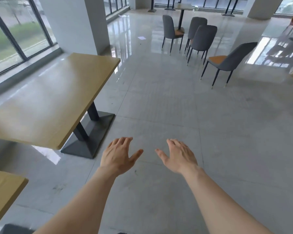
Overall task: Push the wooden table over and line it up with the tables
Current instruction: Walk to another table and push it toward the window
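A wooden table (49, 98) with a light top and a dark pedestal base (90, 132) stands at the left by the windows. The corner of a second wooden table (3, 191) shows at the lower left. My left hand (118, 154) and my right hand (178, 156) hover over the bare floor, palms down, fingers spread, holding nothing. Both hands are to the right of the first table's near corner and touch neither table.
Several grey chairs (227, 61) stand on the glossy tiled floor (176, 107) at the upper right around a small pedestal table (183, 7). A white pillar (78, 22) rises behind the wooden table. Windows (15, 31) line the left wall. A paper scrap (142, 38) lies on the floor.
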Demonstrator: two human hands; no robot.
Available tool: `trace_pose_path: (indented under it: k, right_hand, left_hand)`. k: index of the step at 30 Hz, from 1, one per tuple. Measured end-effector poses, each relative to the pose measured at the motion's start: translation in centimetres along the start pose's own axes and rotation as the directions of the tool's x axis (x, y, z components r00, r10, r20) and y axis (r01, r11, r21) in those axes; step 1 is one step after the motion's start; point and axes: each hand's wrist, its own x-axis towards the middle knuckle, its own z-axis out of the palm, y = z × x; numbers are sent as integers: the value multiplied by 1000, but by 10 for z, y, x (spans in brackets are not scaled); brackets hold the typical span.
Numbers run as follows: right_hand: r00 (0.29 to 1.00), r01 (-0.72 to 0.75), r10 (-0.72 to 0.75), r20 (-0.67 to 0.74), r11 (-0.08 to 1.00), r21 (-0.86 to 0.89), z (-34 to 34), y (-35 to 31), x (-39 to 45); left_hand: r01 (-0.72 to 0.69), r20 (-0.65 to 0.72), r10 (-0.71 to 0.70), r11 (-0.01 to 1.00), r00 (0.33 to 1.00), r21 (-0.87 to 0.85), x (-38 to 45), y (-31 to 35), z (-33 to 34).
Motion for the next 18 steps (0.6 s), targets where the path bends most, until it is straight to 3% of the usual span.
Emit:
trace_pose_path:
  k: [10, 18]
  right_hand:
    - [997, 75, -73, 20, 994, -77, -59, 23, 312]
    - [993, 111, -107, 53, 991, -75, -136, 8, 560]
  left_hand:
    - [89, -21, -90, 995, 996, -45, 302, -30, 5]
    - [149, -15, -151, 986, 988, -68, 545, -73, -37]
